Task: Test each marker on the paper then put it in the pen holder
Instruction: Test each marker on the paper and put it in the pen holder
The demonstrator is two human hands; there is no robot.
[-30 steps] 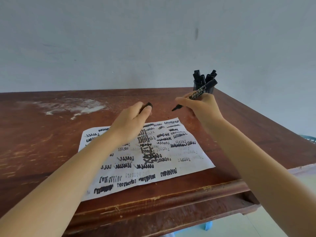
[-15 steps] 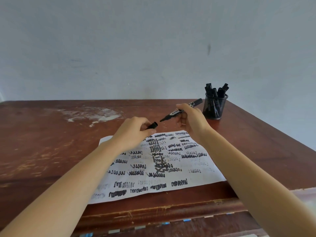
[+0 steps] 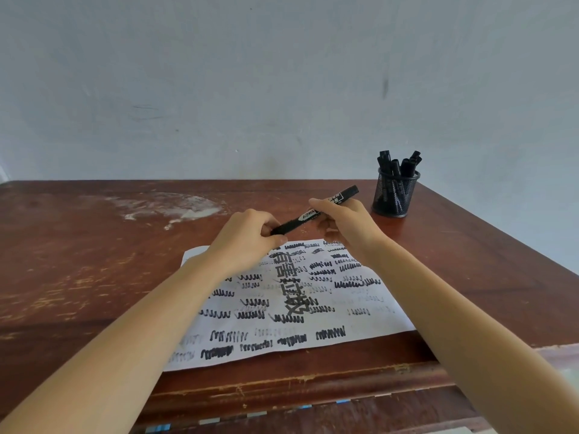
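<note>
Hands meet over the top edge of the scribble-covered white paper sheet (image 3: 282, 296) — your right hand (image 3: 347, 227) has its fingers closed round the barrel of the slim black marker with the white label (image 3: 316, 213), and your left hand (image 3: 247, 239) is pinched shut on the marker's near end, where the cap appears to sit. Whether that cap is fully seated, you can't tell from here; the left fingers cover the joint. This looks like the capping moment, so make it count: keep the barrel and cap in one straight line, push along the axis rather than across it, and press until it seats firmly. Hold the barrel steady with the right hand and let the left do the pushing. The marker hangs above the worn red-brown wooden table (image 3: 94, 277), clear of the paper, tail end pointing toward the black mesh pen holder (image 3: 395, 195) at the far right. That holder is already crowded with black markers (image 3: 398, 164) — so aim for a gap and lower it in upright.
</note>
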